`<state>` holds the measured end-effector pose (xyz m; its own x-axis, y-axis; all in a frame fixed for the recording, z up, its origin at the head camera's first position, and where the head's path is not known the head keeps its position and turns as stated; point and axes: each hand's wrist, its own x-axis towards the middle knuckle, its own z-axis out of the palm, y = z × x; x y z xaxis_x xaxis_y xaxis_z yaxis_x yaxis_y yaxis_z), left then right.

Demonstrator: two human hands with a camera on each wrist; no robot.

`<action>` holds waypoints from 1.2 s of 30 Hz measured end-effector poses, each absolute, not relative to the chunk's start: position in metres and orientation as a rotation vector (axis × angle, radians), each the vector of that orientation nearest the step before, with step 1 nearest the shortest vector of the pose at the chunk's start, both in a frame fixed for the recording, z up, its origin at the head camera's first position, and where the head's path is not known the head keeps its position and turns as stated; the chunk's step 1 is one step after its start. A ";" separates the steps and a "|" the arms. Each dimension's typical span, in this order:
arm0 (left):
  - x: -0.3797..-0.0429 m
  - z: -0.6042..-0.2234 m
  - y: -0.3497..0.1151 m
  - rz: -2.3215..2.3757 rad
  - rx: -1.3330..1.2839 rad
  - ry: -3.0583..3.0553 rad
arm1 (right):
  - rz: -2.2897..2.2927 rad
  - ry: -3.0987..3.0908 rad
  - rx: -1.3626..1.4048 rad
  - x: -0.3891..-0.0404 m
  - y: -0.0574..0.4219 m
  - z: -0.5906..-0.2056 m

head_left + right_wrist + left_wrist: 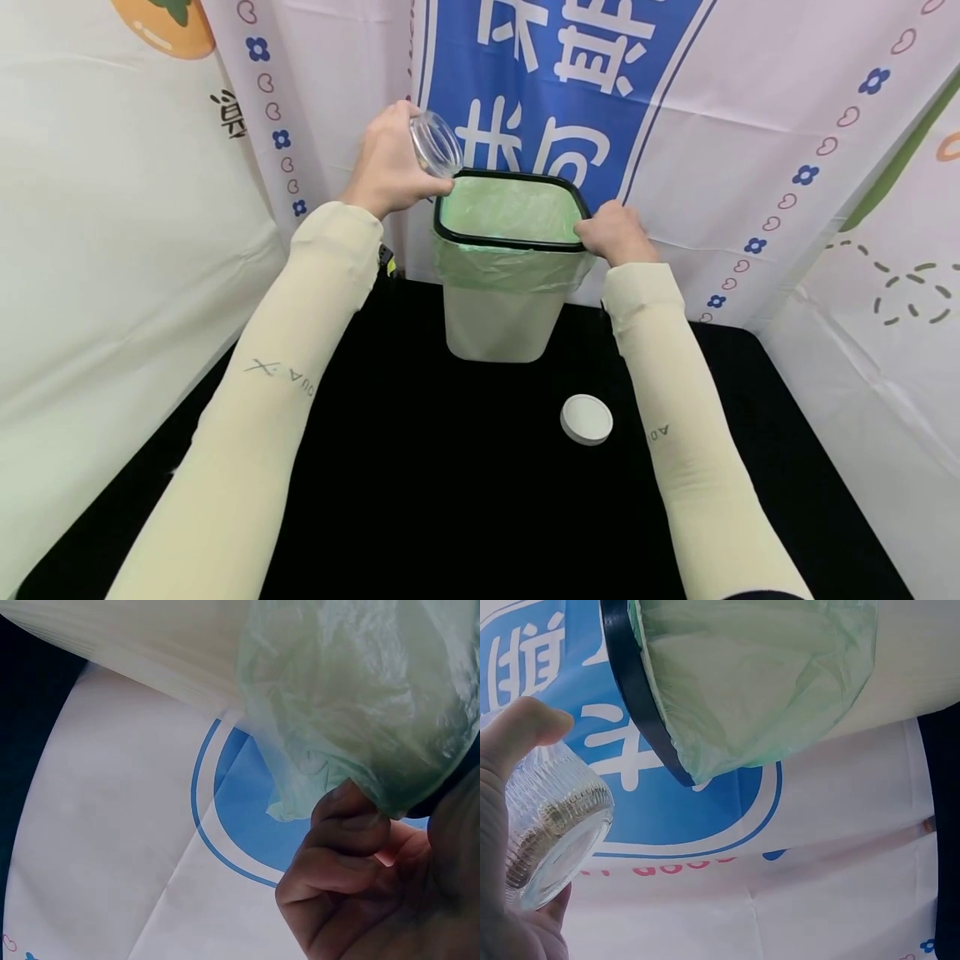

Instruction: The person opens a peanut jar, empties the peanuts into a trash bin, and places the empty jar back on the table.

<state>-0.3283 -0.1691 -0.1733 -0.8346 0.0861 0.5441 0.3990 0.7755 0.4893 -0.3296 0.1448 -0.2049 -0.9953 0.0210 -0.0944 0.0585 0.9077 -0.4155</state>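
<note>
My left hand (390, 158) grips a clear glass jar (437, 146), tilted with its mouth toward the trash can (504, 325). In the left wrist view the ribbed jar (562, 817) holds something brownish, too unclear to name. The can has a black rim (517, 244), and a thin green trash bag (510, 268) lines it and folds over the outside. At the rim's right front corner my right hand (618, 233) grips the edge, fingers curled against the bag (360, 697). The can's bottom inside is hidden.
A round white lid (587, 419) lies on the black tabletop (420, 467), in front and to the right of the can. Close behind the can hangs a blue and white printed cloth (675, 150). White cloth also hangs at both sides.
</note>
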 end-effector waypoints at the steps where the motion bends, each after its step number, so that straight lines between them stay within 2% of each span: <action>1: -0.328 -0.173 -0.168 -0.824 -0.373 -2.469 | -0.656 2.981 0.065 -0.330 0.145 -0.205; 36: -0.333 -0.164 -0.144 -0.406 -0.583 -2.559 | -0.689 3.017 0.096 -0.331 0.145 -0.208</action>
<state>-0.3328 -0.1437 -0.1641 -0.7938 0.3272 0.5128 0.4698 0.8653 0.1751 -0.3305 0.1445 -0.2081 -0.9970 0.0501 -0.0584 0.0705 0.8990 -0.4323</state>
